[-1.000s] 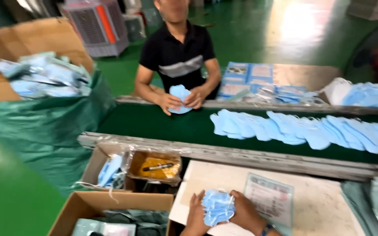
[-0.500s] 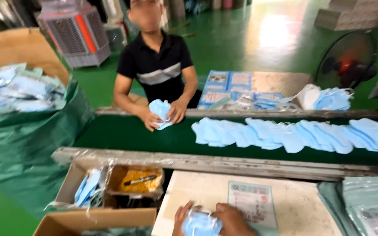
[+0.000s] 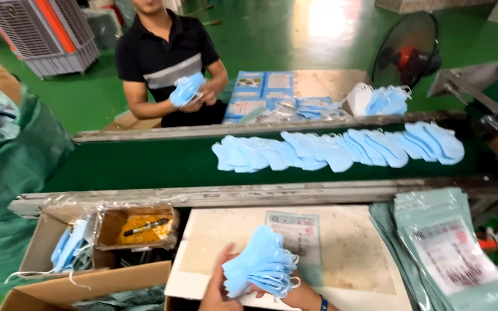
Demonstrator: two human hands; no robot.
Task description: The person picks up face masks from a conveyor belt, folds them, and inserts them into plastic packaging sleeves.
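Both hands, left hand (image 3: 214,291) and right hand (image 3: 295,296), clasp the blue mask stack (image 3: 260,268) (edges fanned); squaring them evenly against the worktable (image 3: 352,253) would tidy it.

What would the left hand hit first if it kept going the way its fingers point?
The left hand points up and away, against the stack of blue masks. Past that, likely the printed sheet on the board, then the conveyor's metal rail; depth is unclear.
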